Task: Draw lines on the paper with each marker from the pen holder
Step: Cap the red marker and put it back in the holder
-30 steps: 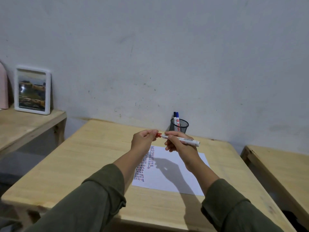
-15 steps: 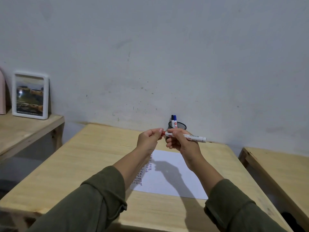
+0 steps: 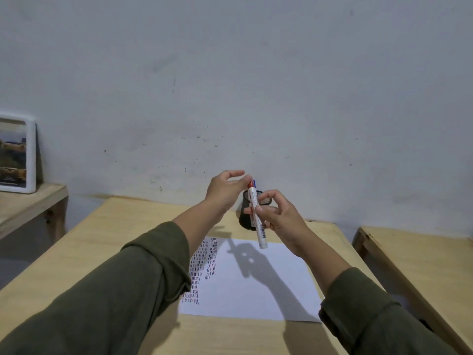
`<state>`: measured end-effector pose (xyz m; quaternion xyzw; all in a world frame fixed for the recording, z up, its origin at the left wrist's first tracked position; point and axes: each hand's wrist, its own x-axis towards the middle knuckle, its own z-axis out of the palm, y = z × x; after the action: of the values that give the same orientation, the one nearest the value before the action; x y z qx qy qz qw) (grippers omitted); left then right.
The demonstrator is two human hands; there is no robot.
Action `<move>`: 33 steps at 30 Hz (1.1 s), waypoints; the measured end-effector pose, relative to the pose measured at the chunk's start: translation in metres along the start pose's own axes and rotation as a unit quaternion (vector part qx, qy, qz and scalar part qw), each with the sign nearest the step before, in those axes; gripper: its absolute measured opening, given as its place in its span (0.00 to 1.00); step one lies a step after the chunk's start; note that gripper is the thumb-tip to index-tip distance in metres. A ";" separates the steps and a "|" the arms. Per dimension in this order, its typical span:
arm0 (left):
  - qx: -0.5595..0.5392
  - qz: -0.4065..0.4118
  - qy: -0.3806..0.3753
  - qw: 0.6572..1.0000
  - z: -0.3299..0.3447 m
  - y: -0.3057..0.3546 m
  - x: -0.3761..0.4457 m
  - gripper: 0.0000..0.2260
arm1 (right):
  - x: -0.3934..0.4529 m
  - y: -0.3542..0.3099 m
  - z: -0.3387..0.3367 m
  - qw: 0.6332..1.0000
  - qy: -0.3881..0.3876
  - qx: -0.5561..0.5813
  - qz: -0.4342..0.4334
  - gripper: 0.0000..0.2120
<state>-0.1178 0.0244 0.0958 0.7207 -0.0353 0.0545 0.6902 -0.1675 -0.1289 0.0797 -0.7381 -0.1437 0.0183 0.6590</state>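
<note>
While the right hand [image 3: 279, 219] pinches the marker [image 3: 256, 216] mid-barrel, red cap up, nearly upright, it sits in front of the holder [image 3: 266, 201]. Left hand [image 3: 225, 189] fingertips touch the cap, other fingers loosely spread, gripping nothing. Paper [image 3: 256, 280] lies on the table [image 3: 122, 234] just this side of the holder, short line marks at its left.
</note>
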 end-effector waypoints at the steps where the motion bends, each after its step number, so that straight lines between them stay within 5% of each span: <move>1: 0.013 0.005 -0.003 1.000 0.004 0.003 0.006 0.14 | 0.007 0.001 -0.005 1.000 0.008 -0.008 -0.006 0.08; 7: 0.191 0.028 -0.002 0.981 0.015 -0.012 0.045 0.22 | 0.058 -0.006 -0.041 0.990 0.080 -0.110 -0.037 0.36; 10: 0.273 0.029 -0.012 0.961 0.019 -0.027 0.064 0.25 | 0.090 -0.006 -0.056 0.977 0.114 -0.171 -0.053 0.40; 18: 0.348 0.000 -0.035 0.937 0.029 -0.061 0.097 0.29 | 0.146 0.028 -0.077 0.955 0.154 -0.248 -0.058 0.32; 33: 0.309 -0.016 -0.046 0.950 0.033 -0.075 0.102 0.23 | 0.171 0.082 -0.072 0.921 0.127 -0.365 -0.037 0.17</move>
<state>-0.0066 -0.0029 0.0326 0.9008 -0.0369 0.0186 0.4322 0.0272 -0.1655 0.0367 -0.9178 -0.0832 -0.1540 0.3563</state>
